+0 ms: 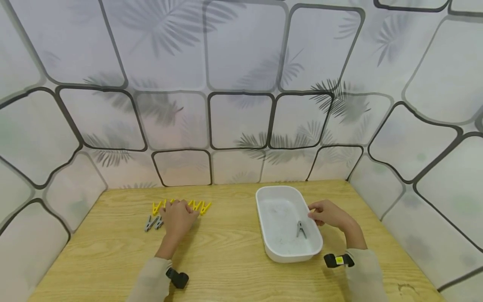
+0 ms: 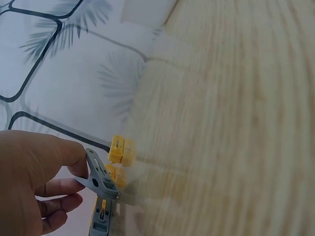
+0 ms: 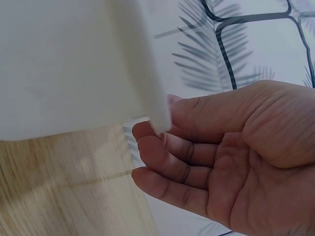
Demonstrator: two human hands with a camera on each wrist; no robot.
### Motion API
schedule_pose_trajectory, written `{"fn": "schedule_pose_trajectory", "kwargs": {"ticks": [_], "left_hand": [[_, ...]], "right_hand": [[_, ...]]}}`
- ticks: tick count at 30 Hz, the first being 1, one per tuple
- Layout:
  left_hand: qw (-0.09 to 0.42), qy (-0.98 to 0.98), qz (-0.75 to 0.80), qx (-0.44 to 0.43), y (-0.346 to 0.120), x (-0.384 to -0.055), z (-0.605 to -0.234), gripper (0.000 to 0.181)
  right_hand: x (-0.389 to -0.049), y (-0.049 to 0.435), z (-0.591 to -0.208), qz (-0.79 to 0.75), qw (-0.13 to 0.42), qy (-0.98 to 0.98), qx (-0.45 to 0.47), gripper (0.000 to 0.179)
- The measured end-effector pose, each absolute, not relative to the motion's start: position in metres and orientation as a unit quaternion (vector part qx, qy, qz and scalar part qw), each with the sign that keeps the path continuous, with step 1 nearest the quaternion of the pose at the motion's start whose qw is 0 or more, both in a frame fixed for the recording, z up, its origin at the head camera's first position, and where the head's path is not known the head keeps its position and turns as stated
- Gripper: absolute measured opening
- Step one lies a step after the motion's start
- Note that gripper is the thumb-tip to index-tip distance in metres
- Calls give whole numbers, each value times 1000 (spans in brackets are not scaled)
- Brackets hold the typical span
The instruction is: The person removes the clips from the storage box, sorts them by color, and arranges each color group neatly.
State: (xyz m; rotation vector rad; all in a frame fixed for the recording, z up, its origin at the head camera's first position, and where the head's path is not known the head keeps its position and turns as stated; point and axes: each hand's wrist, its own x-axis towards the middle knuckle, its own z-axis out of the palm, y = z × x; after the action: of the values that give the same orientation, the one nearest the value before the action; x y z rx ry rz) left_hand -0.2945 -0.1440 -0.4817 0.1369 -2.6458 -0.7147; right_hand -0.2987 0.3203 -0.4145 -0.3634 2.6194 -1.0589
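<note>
My left hand (image 1: 178, 217) is over the left part of the table, among the clothespins. In the left wrist view, its thumb and index finger pinch a grey clothespin (image 2: 101, 174) by the handles. Another grey clothespin (image 2: 101, 221) lies close by. Yellow clothespins (image 1: 203, 208) stretch in a row behind the hand, partly hidden by it. Grey ones (image 1: 149, 223) sit just left of it. My right hand (image 1: 329, 215) grips the right rim of a white plastic basin (image 1: 279, 251), thumb and fingers on either side of the edge. One grey clothespin (image 1: 300, 229) lies inside the basin.
The wooden table (image 1: 222, 268) runs back to a wall (image 1: 241, 121) covered with a stone-and-leaf pattern, which also closes off both sides. A black strap (image 1: 176, 278) is on the left wrist, another (image 1: 338, 260) on the right.
</note>
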Motion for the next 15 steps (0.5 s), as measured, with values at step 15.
{"fn": "schedule_pose_trajectory", "kwargs": {"ticks": [15], "left_hand": [[201,-942,-260,73,-142,-294,-486,15]], "right_hand": [[-300,321,-416,-370,145,908,-129,35]]}}
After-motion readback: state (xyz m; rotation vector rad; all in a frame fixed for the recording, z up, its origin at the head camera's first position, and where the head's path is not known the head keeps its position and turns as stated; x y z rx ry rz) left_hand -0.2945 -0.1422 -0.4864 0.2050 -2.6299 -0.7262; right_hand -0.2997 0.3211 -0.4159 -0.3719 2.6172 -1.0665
